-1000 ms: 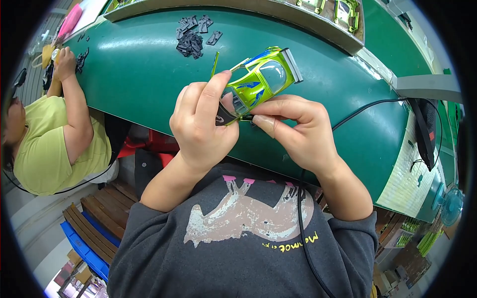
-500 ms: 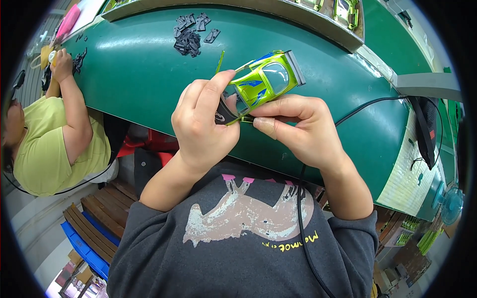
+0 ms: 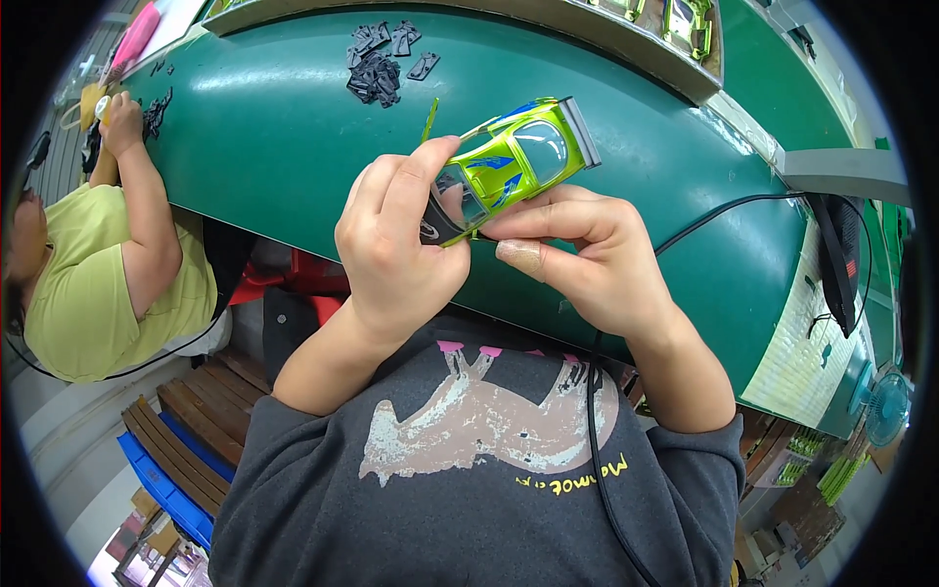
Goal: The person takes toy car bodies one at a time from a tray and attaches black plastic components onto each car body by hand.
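Note:
A bright green toy car (image 3: 497, 168) with blue markings, clear windows and a grey rear spoiler is held up over the table, its spoiler end pointing right. My left hand (image 3: 396, 215) is closed around its dark front end. A thin green door (image 3: 430, 119) stands out from its far side. My right hand (image 3: 597, 249) is closed at the car's near side, index finger along the body and thumb below. A tan bandage (image 3: 519, 257) wraps that thumb. The fingertips hide what lies between them and the car's side.
Small black plastic parts (image 3: 375, 76) lie piled on the green table (image 3: 264, 137). Beyond them runs a long box (image 3: 469, 12) with green car bodies. A co-worker in a yellow-green shirt (image 3: 117, 274) sits at left. A black cable (image 3: 719, 203) crosses at right, near a small fan (image 3: 888, 406).
The right thumb and fingers have shifted slightly left along the car's near side. The car and my left hand have barely moved.

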The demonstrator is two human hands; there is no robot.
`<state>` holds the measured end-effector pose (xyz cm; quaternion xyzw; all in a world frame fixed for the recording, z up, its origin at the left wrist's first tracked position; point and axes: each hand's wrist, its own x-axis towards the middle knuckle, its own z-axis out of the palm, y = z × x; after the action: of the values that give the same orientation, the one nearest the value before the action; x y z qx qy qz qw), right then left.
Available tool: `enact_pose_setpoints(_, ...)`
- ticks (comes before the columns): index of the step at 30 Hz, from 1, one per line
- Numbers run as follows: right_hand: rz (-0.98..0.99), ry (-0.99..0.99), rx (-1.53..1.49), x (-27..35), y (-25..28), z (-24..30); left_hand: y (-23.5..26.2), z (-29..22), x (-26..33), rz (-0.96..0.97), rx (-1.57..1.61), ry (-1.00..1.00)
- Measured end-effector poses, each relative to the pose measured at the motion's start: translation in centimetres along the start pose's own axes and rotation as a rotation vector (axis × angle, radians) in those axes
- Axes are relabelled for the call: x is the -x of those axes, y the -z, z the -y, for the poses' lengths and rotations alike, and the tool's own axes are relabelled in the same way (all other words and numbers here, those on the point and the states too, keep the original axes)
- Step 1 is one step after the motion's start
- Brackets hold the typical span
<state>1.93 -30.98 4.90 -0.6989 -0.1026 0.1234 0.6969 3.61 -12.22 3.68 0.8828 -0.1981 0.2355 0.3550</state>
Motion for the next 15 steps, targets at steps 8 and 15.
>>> enact_pose_setpoints(8,-0.149,-0.193,-0.256,0.30,-0.59,0.28,-0.48,0.09,-0.04,-0.059,-0.061,-0.099)
enact_pose_setpoints(15,-0.096,-0.288,-0.241,0.33,-0.37,0.54,-0.58,-0.15,0.12,-0.073,-0.061,-0.142)
